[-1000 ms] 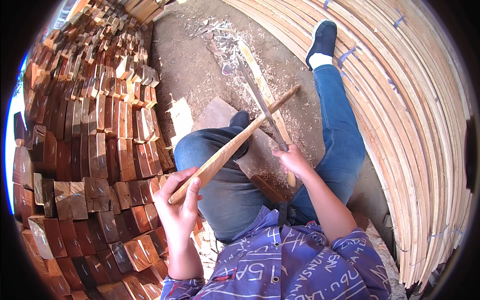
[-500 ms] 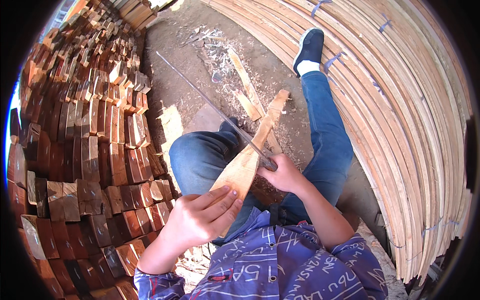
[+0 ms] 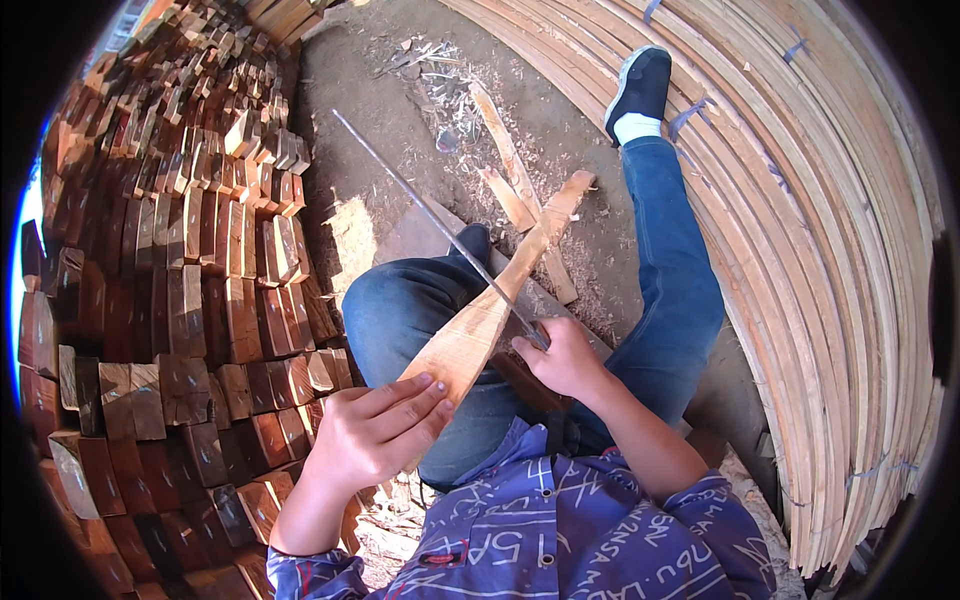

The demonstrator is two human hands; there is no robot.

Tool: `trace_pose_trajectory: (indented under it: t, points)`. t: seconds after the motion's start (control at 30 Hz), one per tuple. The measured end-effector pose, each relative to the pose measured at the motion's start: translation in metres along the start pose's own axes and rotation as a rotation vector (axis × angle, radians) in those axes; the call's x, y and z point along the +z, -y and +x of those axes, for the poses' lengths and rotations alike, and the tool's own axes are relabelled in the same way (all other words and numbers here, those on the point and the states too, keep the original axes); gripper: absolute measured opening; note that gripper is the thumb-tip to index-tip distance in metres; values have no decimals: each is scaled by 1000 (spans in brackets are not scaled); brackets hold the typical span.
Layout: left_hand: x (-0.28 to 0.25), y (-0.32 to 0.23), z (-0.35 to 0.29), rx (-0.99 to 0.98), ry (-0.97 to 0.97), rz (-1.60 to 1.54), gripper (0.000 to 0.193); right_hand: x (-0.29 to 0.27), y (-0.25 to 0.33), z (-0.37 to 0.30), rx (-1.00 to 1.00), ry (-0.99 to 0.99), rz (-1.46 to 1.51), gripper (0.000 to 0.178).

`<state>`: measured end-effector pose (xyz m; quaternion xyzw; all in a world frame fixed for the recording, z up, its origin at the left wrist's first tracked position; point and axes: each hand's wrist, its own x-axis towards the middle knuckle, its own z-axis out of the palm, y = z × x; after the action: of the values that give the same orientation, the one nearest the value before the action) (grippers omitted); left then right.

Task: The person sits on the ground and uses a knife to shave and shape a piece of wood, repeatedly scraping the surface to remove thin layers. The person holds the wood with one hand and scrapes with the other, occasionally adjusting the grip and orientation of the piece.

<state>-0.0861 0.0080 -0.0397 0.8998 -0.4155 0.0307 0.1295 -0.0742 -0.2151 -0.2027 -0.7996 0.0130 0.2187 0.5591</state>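
**Shaping Stroke: Workpiece Steadied, Tool Crossing It**

Left hand [image 3: 375, 435]: grasping. I see its fingers laid over the wide end of the wooden piece [image 3: 465, 345]; its thumb is hidden from me. Right hand [image 3: 565, 360]: clenched around one end of a long, thin metal tool [image 3: 437, 221]. The piece extends forward from the left fingers, passes just ahead of the right hand and narrows. The tool runs forward and leftward from the right fist, crossing the piece; I cannot confirm contact.

Ahead of the left hand is the bent knee [image 3: 390, 315]. Beyond both hands, two loose wood offcuts [image 3: 505, 140] lie on the ground, with shavings [image 3: 430, 75] farther out. Stacked wood blocks [image 3: 190, 300] stand left of the left hand; tied long strips [image 3: 800, 250] lie well right of the right hand.

Step in hand, as I judge it: shaping the piece's edge. Next move: a further stroke calls for a firm left hold, fingers clear of the tool's path, and a controlled tool angle.
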Motion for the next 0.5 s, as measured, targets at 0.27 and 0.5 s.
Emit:
trace_pose_trajectory:
  t: [0.27, 0.5]
  points:
    - [-5, 8, 1, 6, 39, 10, 11, 5, -29, 17, 6, -39, -78, 19]
    - [-7, 21, -13, -37, 64, 39, 13, 16, -51, 40, 17, -159, -253, 22]
